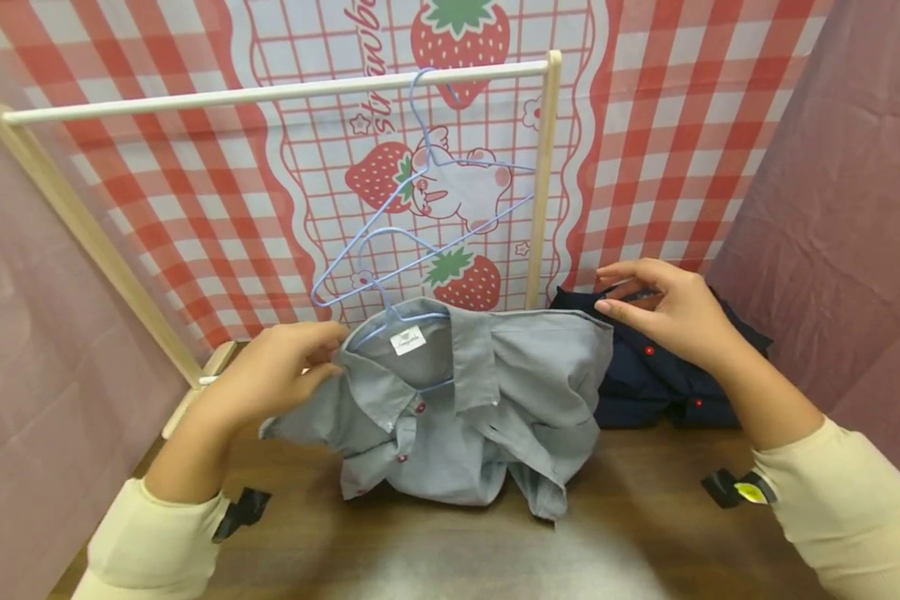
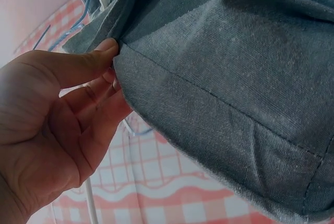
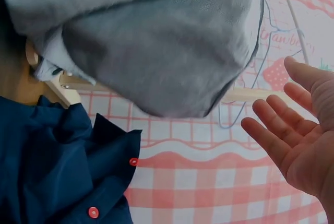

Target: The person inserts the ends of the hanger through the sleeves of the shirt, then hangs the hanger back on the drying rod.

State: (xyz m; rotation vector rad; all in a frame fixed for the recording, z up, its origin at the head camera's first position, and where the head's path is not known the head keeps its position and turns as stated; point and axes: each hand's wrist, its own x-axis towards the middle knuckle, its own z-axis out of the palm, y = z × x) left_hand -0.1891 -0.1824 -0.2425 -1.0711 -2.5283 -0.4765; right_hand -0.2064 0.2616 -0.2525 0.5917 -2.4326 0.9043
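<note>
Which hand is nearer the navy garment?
Right. The right hand overlaps the navy garment in the head view; the left hand is across the grey shirt, pinching it near the collar.

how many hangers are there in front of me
2: a bare hanger hooked on the white rod, and a second hanger partly inside the grey shirt. Any beneath the navy garment would be hidden.

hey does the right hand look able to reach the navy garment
Probably yes: the right hand is empty, and the head view shows nothing between it and the navy garment.
</note>
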